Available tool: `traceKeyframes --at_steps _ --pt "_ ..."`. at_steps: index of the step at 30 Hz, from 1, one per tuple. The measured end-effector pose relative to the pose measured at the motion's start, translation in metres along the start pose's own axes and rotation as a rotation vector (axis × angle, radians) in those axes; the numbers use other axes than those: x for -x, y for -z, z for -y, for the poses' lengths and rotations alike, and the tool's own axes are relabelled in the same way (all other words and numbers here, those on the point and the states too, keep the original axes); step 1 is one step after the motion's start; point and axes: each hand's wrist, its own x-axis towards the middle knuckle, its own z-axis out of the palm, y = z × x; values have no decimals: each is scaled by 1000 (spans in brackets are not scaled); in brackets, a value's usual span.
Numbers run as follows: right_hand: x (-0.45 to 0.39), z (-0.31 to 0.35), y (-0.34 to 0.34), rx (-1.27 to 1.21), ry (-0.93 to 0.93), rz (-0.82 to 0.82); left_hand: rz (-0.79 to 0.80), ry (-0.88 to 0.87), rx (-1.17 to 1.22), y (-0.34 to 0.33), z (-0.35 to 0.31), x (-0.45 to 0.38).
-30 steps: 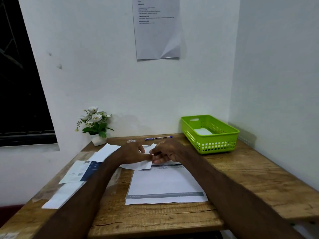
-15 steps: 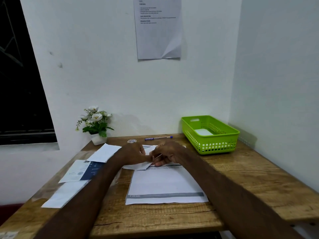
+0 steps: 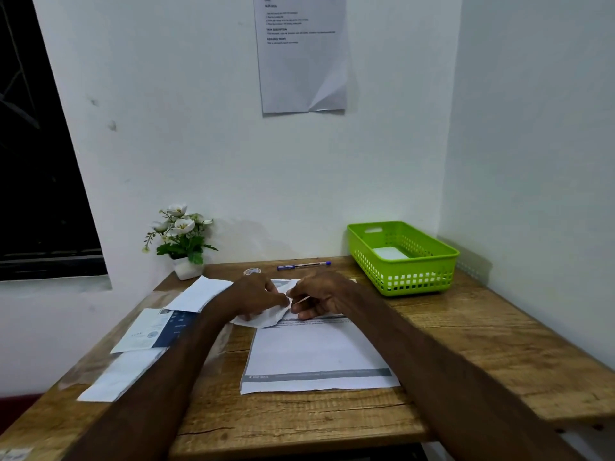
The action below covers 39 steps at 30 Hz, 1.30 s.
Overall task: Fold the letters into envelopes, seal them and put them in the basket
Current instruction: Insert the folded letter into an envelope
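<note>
Both of my hands meet over a small white envelope [image 3: 271, 317] at the middle of the wooden table [image 3: 466, 327]. My left hand [image 3: 253, 296] holds the envelope down with its fingers curled on it. My right hand [image 3: 319, 294] pinches a thin white strip at the envelope's edge. Just in front of the hands a flat letter sheet [image 3: 312, 357] with a grey band lies on the table. The green basket [image 3: 404, 257] stands at the back right with a white envelope inside.
More envelopes and papers [image 3: 146, 341] lie along the left side of the table. A small flower pot [image 3: 184, 241] stands at the back left, with a blue pen [image 3: 303, 266] and a tape roll [image 3: 252, 271] near the wall. Walls close off the back and right.
My right hand has drawn slightly away from the left, and a thin white strip now shows between its fingers. The envelope stays under my left hand.
</note>
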Motion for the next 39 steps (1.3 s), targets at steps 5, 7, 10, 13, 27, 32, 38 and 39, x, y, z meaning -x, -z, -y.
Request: traceKeyframes --at_steps 5,7,10,13,27,32,38,39 --pt "-1 -2 1 158 -13 -23 -43 -9 -99 -2 -2 2" --pt "-1 -2 0 235 -7 -38 -112 -15 -187 -6 -4 5" --pt "-1 -4 0 329 7 -93 -197 -28 -308 -14 -10 11" --pt "-3 -9 1 448 63 -159 -219 -31 -385 -15 -17 16" --pt "14 16 52 882 166 -298 -239 -63 -719 -30 -47 28" --pt "19 13 59 989 41 -83 -192 -56 -732 -28 -46 30" --pt "22 11 60 1008 17 -38 -218 -28 -695 -26 -44 32" --pt "24 13 59 1004 20 -36 -226 -27 -682 -26 -44 32"
